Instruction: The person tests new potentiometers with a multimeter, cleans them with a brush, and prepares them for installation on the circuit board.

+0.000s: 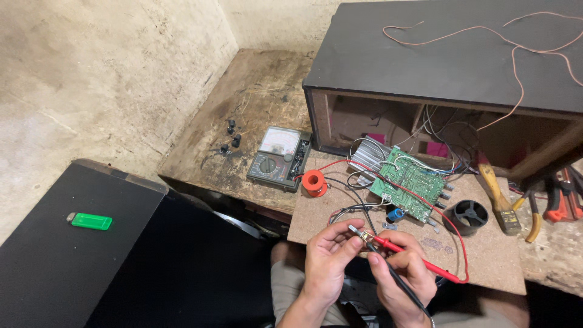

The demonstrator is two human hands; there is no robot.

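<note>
Red probe (413,255) and black probe (395,276) pinched in right hand (401,273); left hand (328,255) pinches small part (358,232). Tips close together: slip risks touching, false meter (279,158) reading.

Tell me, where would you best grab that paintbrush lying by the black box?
Probably by the yellow handle of the paintbrush, coming from above. The handle lies flat on the board, long and narrow, with open space beside it; the bristle end points toward you.
</note>
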